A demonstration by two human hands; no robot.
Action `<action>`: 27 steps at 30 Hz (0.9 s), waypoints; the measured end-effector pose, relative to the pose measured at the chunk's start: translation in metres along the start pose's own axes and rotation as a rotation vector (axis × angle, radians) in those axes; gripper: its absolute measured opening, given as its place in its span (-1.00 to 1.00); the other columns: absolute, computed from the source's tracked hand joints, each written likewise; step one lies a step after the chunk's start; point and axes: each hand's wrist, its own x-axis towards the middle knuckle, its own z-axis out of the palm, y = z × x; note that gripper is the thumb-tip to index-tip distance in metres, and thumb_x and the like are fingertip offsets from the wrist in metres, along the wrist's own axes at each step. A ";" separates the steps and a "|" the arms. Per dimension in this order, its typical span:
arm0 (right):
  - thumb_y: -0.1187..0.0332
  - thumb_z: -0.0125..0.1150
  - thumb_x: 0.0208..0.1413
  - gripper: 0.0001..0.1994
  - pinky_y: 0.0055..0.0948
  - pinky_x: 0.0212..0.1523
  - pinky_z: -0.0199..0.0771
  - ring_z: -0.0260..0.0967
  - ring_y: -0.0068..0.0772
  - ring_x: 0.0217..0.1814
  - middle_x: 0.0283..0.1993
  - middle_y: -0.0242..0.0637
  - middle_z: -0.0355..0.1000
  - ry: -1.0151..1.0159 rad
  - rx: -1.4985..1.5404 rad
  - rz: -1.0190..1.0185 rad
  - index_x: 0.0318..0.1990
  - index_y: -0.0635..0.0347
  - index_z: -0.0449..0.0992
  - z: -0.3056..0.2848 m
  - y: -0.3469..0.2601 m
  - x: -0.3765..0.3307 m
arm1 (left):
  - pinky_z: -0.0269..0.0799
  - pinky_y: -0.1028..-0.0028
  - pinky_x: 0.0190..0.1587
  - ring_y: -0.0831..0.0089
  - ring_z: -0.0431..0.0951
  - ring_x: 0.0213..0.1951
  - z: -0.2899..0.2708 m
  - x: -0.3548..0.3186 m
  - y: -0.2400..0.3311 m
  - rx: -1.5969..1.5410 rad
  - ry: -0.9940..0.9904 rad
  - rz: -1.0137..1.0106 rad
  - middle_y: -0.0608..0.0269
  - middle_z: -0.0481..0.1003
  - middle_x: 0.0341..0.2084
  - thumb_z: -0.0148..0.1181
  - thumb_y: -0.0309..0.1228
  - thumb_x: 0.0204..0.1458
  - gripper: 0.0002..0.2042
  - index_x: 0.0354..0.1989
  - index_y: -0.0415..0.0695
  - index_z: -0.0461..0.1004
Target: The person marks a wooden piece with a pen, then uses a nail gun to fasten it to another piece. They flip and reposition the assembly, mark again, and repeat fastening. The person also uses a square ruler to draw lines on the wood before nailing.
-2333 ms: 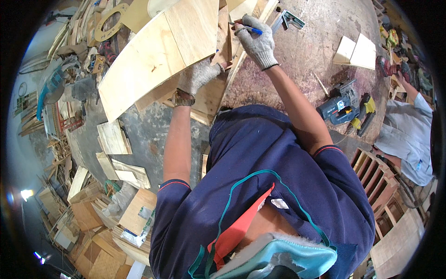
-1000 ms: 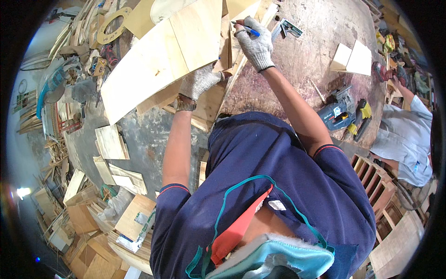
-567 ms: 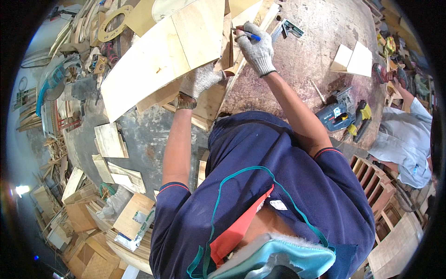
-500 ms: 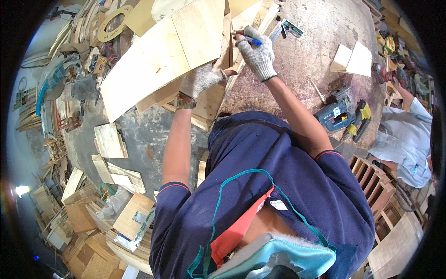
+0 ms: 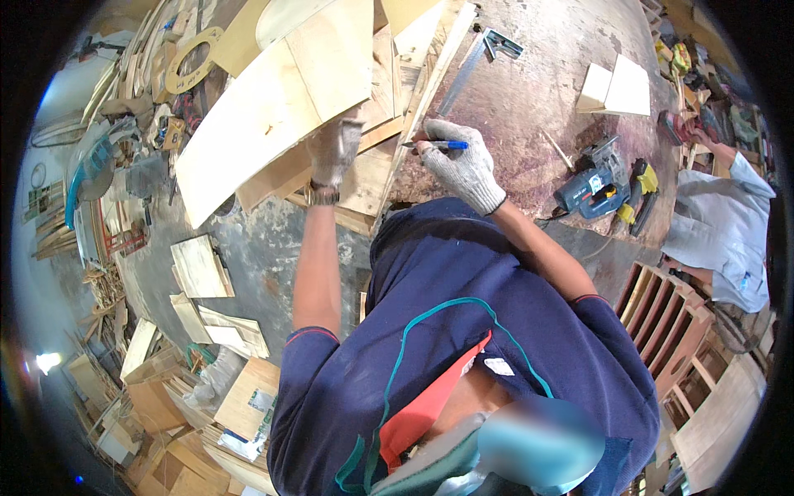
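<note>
My right hand [image 5: 463, 165], in a pale knitted glove, is closed round a blue pen [image 5: 447, 145]. The pen's tip points left, over the long wooden strips beside the bench's edge. My left hand [image 5: 335, 153], gloved too, is at the lower edge of a large pale plywood panel [image 5: 273, 107]. Its fingers are blurred and partly hidden by that edge, so their grip does not show. Beneath the panel lie brown boards [image 5: 277, 178] and narrower wooden pieces [image 5: 376, 161]. Right of the strips, a combination square [image 5: 467, 73] rests on the worn bench top.
A blue jigsaw [image 5: 591, 192] lies at the right, beside a black-and-yellow tool [image 5: 637, 198]. Two pale wood pieces [image 5: 616, 87] sit farther back. A circular saw [image 5: 91, 169] stands at far left. Wood offcuts [image 5: 203, 266] litter the floor. Another person [image 5: 719, 231] works at right.
My right hand has drawn back toward me with the pen, away from the square. My left hand has shifted slightly, its thumb no longer stretched out rightward. The whole view has moved a little.
</note>
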 end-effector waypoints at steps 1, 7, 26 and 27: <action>0.36 0.24 0.15 -0.81 -0.45 -0.28 0.50 0.51 -0.48 -0.37 -0.39 -0.24 0.58 -0.016 0.046 0.025 -0.19 0.29 0.61 -0.005 0.003 -0.002 | 0.38 0.23 0.20 0.28 0.49 0.18 0.001 -0.015 0.004 -0.206 -0.001 -0.172 0.12 0.51 0.16 0.08 -0.35 0.29 -0.56 0.34 -0.13 0.36; 0.45 0.26 0.17 -0.89 -0.54 -0.27 0.49 0.47 -0.64 -0.29 -0.35 -0.35 0.59 0.099 0.254 0.079 -0.22 0.32 0.59 -0.036 0.027 -0.022 | 0.27 0.25 -0.23 0.38 0.31 -0.34 -0.055 -0.046 0.059 -1.603 0.537 -0.530 0.26 0.36 -0.42 0.10 0.03 0.17 -0.47 0.02 -0.25 0.46; 0.33 0.22 0.25 -0.81 -0.48 -0.31 0.51 0.51 -0.53 -0.36 -0.32 -0.31 0.60 0.344 0.381 0.186 -0.14 0.27 0.61 -0.157 0.121 -0.083 | 0.20 0.47 -0.41 0.58 0.13 -0.63 -0.067 0.105 0.160 -1.296 0.433 -0.626 0.46 0.32 -0.64 0.18 -0.16 0.22 -0.75 -0.29 -0.10 0.48; 0.36 0.21 0.26 -0.82 -0.49 -0.31 0.51 0.51 -0.53 -0.36 -0.31 -0.31 0.60 0.371 0.453 0.199 -0.13 0.29 0.60 -0.164 0.128 -0.086 | 0.27 0.47 -0.39 0.56 0.19 -0.60 -0.050 0.124 0.171 -1.243 0.502 -0.775 0.43 0.38 -0.59 0.18 -0.14 0.23 -0.74 -0.22 -0.11 0.50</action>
